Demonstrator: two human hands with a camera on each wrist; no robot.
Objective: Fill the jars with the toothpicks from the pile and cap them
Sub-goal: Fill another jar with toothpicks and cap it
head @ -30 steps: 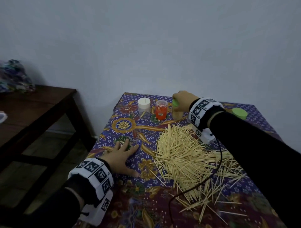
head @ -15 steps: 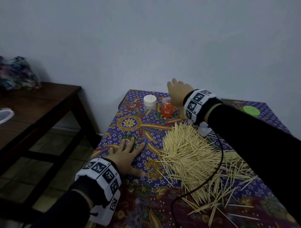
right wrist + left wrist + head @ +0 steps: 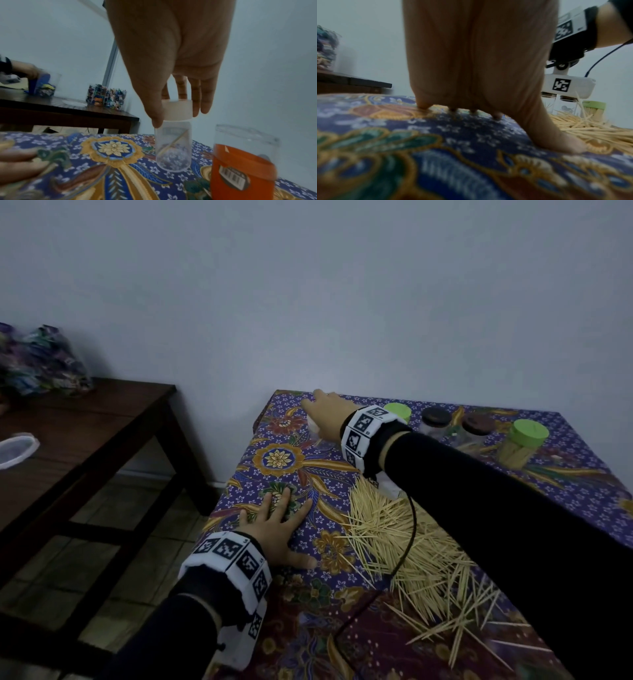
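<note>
Toothpicks point(image 3: 404, 546) are seen from the head view as a pale, thin-sticked pile spread on the patterned surface point(image 3: 582, 508), with loose ones scattered at its near edge. The left hand point(image 3: 277, 525) is laid flat on the cloth just left of the pile, fingers straight and spread. The right hand point(image 3: 327, 414) is reached to the far left corner, over a white-capped jar point(image 3: 317, 433) that is mostly hidden beneath it. Four more capped jars are counted along the far side: two green-capped, one point(image 3: 397, 410) partly hidden behind the wrist band and one point(image 3: 522, 446) packed with toothpicks, and two dark-capped ones point(image 3: 435, 421) point(image 3: 478, 428), contents unclear. A dark wooden table point(image 3: 85, 422) stands to the left, carrying a bag of coloured bits point(image 3: 37, 361).

From the left wrist view, the left hand point(image 3: 479, 60) is shown resting on the surface, fingertips point(image 3: 423, 106) and thumb touching the cloth, holding nothing. The pile point(image 3: 583, 125) lies just to its right.

From the right wrist view, the right hand point(image 3: 171, 60) is shown closed around the white cap point(image 3: 177, 111) of a clear jar point(image 3: 173, 147), thumb on one side, fingers on the other. Only one or two toothpicks are seen leaning inside it. An open orange jar point(image 3: 243, 166) stands just beside it, contents not made out.
</note>
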